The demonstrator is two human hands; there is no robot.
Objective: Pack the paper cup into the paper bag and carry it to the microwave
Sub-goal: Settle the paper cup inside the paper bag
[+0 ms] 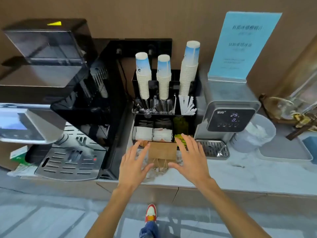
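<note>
A flat brown paper bag (162,151) lies on the pale counter in front of a black organiser, its twine handles toward me. My left hand (135,162) hovers at the bag's left side, fingers spread, holding nothing. On the bag's right, my right hand (189,155) is likewise spread and empty. Three stacks of upturned blue-and-white paper cups (163,78) stand in the organiser behind the bag. No microwave is in view.
A coffee machine (68,143) fills the left. The black organiser (164,117) holds stirrers, straws and sachets. A grey water dispenser (228,115) with a drip tray stands right of it, then a plastic bin (257,133), a tray and a blue sign (240,47).
</note>
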